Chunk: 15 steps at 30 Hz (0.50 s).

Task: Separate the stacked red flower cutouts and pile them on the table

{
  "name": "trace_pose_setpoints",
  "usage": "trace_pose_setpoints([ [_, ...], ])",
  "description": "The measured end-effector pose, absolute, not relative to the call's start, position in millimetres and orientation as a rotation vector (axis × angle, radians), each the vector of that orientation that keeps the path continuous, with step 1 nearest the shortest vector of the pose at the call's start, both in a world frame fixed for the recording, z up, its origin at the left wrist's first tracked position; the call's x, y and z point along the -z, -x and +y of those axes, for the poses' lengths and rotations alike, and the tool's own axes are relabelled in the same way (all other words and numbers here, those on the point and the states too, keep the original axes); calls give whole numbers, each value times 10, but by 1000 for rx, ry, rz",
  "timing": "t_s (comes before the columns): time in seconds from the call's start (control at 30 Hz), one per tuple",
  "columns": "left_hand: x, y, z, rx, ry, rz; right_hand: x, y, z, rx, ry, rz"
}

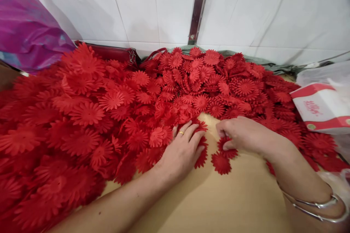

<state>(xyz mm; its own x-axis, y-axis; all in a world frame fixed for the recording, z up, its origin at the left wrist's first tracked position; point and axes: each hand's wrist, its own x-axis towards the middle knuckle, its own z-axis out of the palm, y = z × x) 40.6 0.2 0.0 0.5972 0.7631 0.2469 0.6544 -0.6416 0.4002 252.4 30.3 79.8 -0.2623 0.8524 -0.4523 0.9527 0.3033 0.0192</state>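
My left hand (183,149), with a ring on one finger, lies over the edge of a big pile of red artificial flower heads (201,102). Its fingers are stretched out and slightly apart, touching the flower heads beneath. To its right, my right hand (239,133) is bent downward with thumb and fingers closed on a small red flower head (228,151). Just below that one, another red flower head (221,163) lies on the tan tabletop (218,200). My right fingertips are partly hidden behind the hand.
A white and red box (322,107) stands at the right among clear plastic. Behind the pile are a dark red bag (112,52) and a white tiled wall (175,7) with a metal bracket (199,11). Purple plastic (30,22) hangs at the upper left.
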Motion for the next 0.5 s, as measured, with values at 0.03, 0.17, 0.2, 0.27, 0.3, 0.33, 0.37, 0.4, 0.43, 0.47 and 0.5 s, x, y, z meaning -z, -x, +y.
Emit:
trace_pose_setpoints([
  [0.03,18,-402,17,-621,-2557,1189,-804,-2519,298,390,-1617,2206],
  [0.17,58,-369,56,-738,-2573,1267,-857,-2540,285,552,-1673,2369],
  [0.2,52,-357,60,-777,-2578,1311,-864,-2549,289,588,-1703,2419],
  [0.27,17,-334,57,-880,-2590,1393,-867,-2564,308,592,-1800,2510],
  [0.3,-9,-326,49,-934,-2601,1416,-866,-2570,319,547,-1861,2557],
  [0.33,-38,-321,37,-986,-2613,1419,-866,-2573,328,487,-1921,2603],
  [0.37,-69,-320,21,-1033,-2627,1403,-871,-2575,333,429,-1980,2649],
  [0.4,-98,-322,2,-1075,-2633,1381,-882,-2575,331,393,-2033,2690],
  [0.43,-124,-327,-18,-1118,-2627,1346,-902,-2570,322,407,-2078,2721],
  [0.47,-146,-333,-35,-1160,-2604,1298,-928,-2561,305,490,-2115,2733],
  [0.5,-161,-339,-48,-1204,-2561,1241,-959,-2545,283,646,-2142,2720],
])
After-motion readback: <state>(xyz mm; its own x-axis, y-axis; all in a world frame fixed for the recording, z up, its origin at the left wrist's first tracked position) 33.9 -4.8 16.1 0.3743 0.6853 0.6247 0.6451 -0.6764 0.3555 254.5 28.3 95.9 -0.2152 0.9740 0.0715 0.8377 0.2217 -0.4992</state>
